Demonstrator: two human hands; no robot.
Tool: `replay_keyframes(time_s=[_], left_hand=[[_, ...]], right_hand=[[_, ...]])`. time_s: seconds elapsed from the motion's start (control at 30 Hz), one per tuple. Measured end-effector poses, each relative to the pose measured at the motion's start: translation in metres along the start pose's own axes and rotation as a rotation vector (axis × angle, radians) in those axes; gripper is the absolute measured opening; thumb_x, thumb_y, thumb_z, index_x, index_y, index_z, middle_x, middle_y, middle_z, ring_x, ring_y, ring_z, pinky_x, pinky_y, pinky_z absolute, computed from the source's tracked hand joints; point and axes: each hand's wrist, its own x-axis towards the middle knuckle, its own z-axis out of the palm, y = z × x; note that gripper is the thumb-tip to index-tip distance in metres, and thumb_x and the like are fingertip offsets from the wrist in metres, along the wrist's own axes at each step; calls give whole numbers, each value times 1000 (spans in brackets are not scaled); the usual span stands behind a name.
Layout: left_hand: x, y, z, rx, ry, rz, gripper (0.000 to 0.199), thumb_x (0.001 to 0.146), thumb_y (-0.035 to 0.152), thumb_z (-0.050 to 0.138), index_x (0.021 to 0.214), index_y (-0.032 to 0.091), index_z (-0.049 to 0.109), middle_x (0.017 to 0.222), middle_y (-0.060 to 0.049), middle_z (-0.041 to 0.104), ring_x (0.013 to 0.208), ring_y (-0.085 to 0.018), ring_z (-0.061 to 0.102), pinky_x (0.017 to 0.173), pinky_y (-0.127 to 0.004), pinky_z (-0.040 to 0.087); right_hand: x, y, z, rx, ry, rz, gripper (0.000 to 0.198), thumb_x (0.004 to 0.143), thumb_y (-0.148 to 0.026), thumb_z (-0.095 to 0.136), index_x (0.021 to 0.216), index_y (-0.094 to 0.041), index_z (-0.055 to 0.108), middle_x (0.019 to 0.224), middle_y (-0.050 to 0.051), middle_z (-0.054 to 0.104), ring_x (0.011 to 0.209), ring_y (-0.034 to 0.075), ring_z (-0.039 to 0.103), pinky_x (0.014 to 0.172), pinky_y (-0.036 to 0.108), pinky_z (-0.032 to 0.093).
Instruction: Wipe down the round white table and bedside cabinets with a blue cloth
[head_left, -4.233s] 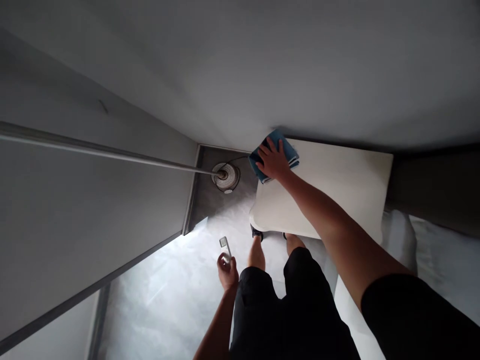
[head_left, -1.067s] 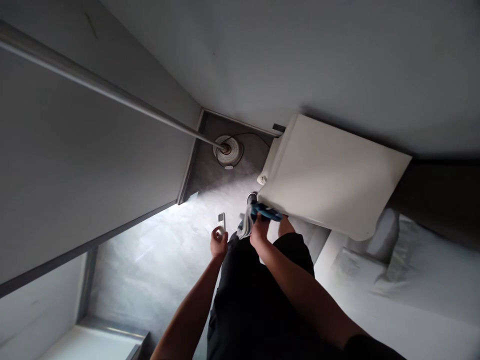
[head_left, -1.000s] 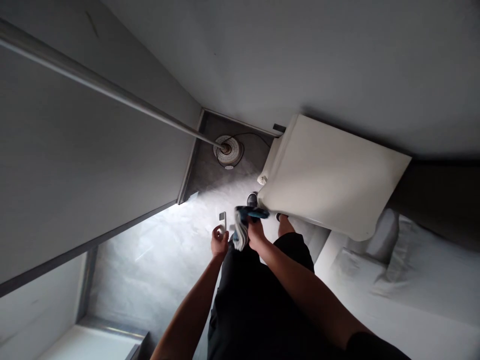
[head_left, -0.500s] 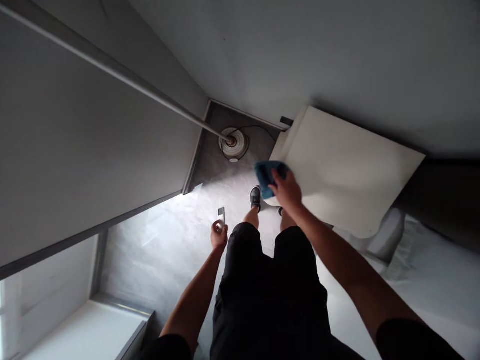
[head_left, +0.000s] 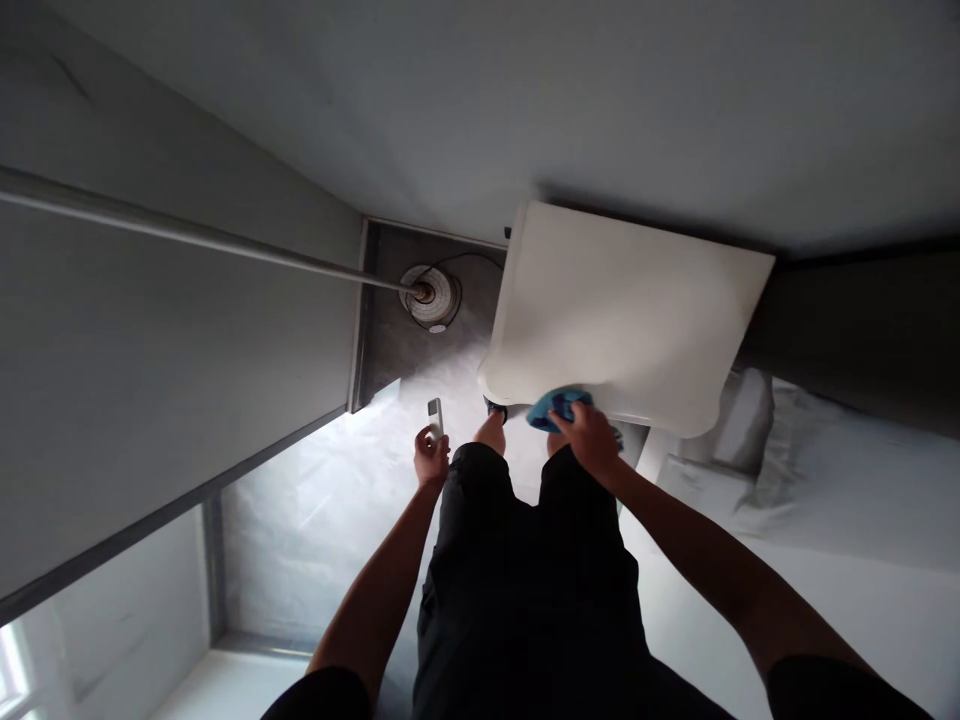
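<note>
Held upright in my left hand [head_left: 431, 458] is a small white remote control [head_left: 436, 418] with a dark screen, above the pale floor. My right hand [head_left: 590, 440] grips a blue cloth [head_left: 559, 410] at the front edge of a cream-coloured nightstand [head_left: 622, 310]. The cloth hangs bunched under my fingers and overlaps that edge; whether it presses on the top I cannot tell. The nightstand's top is bare and has a curved front.
A floor lamp's round base [head_left: 429, 294] stands in the corner, its pole [head_left: 225, 240] slanting left and its cord running toward the nightstand. On the right lies a bed [head_left: 847, 470] with pale bedding. A grey wardrobe-like panel [head_left: 187, 400] fills the left.
My right hand has brought the blue cloth from the nightstand's left side down to its front edge. The view has turned right. My left hand still holds the remote control.
</note>
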Motion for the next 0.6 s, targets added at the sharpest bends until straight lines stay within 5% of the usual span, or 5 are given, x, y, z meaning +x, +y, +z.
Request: replay_keyframes(time_s=[0.2, 0.33, 0.4, 0.47, 0.6], left_hand=[[-12, 33, 16, -23, -41, 9, 58, 97, 44, 72, 150, 23, 59, 111, -4, 76, 83, -18, 78, 71, -29, 61], [-22, 46, 18, -90, -45, 34, 58, 96, 43, 73, 148, 22, 59, 110, -4, 74, 81, -18, 77, 67, -29, 61], [-27, 50, 17, -152, -30, 61, 59, 94, 44, 74, 147, 21, 59, 110, -4, 72, 79, -18, 76, 64, -29, 61], [-31, 54, 15, -195, 4, 95, 61, 93, 45, 75, 146, 21, 58, 110, -5, 71, 77, -18, 75, 62, -29, 61], [-33, 68, 14, -191, 77, 183, 65, 94, 49, 74, 150, 21, 56, 110, -6, 72, 79, -19, 76, 65, -31, 63]], right_hand=[[-109, 166, 36, -87, 81, 483, 52, 107, -24, 56, 152, -30, 82, 145, 28, 69, 115, 41, 69, 95, 54, 53], [-167, 222, 47, -3, 215, 790, 57, 100, -42, 59, 148, -21, 83, 126, 33, 74, 109, 51, 74, 79, 63, 58], [-170, 214, 43, 26, 240, 760, 60, 99, -46, 64, 151, -24, 81, 129, 31, 73, 113, 51, 74, 82, 64, 60], [-149, 180, 34, 50, 229, 582, 59, 100, -44, 68, 156, -26, 77, 139, 28, 72, 122, 47, 72, 95, 60, 61], [-54, 58, 7, 130, 153, 119, 52, 111, -33, 65, 162, -36, 73, 151, 18, 69, 127, 37, 67, 108, 47, 55]])
